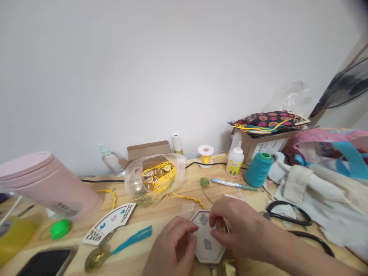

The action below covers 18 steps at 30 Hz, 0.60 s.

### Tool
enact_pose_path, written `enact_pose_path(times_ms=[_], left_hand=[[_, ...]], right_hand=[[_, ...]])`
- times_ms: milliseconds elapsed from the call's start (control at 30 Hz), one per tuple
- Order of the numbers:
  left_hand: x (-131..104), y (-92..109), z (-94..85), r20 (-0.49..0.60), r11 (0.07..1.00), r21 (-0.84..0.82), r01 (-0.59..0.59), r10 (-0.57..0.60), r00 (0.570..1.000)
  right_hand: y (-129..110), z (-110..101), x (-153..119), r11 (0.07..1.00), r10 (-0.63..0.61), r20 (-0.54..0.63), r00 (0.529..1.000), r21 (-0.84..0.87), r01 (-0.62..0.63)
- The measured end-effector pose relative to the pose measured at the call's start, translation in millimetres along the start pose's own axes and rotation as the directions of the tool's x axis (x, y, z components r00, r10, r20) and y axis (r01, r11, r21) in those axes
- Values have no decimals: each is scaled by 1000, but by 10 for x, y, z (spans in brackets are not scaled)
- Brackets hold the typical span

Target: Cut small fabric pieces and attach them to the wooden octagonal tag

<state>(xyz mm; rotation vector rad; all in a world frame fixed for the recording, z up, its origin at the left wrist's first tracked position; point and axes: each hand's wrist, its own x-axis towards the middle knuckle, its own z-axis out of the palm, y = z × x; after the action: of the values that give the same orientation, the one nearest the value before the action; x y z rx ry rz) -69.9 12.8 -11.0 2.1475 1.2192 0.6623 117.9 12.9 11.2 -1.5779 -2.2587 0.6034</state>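
White octagonal plaque (204,232) w/ two grey flower shapes is btwn the hands, above or on the counter (162,209); long axis seems to run away from the person. L hand (176,245) is curled at its left edge, small gap btwn thumb & forefinger; can't tell if it's gripping. R hand (237,222) reaches farther over it, covering the upper right, thumb & forefinger slightly apart; can't tell if anything thin is pinched there. Green thread ball (204,181) sits beyond the plaque, its strand running twd the R hand & lost there. Plaque's right edge is mostly hidden; gold piece (229,267) near its lower end is blurry & cut off by the frame, can't ID.
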Motion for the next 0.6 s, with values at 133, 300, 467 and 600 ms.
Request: enact_pose_path(times_ms=[133, 300, 467, 600], left_hand=[[-6, -82, 47, -75, 976, 178, -129, 144, 987], [66, -90, 136, -49, 837, 425, -345, 402, 914], [95, -112, 198, -23, 773, 511, -377, 450, 893], [92, -123, 187, -54, 814, 487, -316, 389, 920]], right_hand=[[195, -19, -119, 998, 41, -111, 993, 42, -36], [267, 92, -142, 998, 28, -150, 988, 56, -19], [255, 147, -85, 999, 39, -145, 989, 3, -39], [407, 28, -94, 999, 43, -168, 985, -15, -46]])
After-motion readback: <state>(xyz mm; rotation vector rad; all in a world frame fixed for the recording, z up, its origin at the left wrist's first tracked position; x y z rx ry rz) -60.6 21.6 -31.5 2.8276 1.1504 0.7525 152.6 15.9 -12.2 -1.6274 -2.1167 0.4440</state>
